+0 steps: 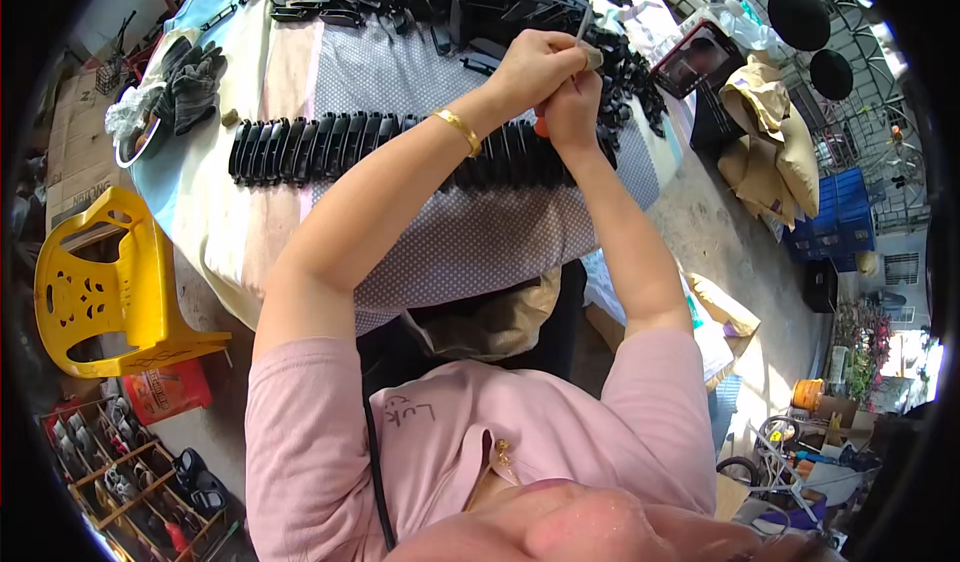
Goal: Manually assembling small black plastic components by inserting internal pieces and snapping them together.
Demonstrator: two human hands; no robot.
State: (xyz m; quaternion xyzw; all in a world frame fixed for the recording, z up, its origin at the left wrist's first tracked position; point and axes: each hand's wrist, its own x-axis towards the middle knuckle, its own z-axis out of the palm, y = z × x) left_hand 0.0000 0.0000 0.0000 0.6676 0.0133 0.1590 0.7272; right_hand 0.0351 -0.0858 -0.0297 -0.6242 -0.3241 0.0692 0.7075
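Both hands (555, 77) clench a thin grey tool (583, 24) above the row of black parts (330, 147)

Pink short-sleeved shirt (470, 442), sleeves ending above the elbows, forearms bare. Faint handwritten mark on the chest, small gold button (501, 452) at the collar opening. Thin black cord (376, 472) runs down the front. Gold bangle (459, 130) on the left wrist.

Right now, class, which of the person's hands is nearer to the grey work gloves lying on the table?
Left. The left hand is raised over the table's middle, on the side of the grey work gloves. The right hand sits just beyond it, farther from the gloves.
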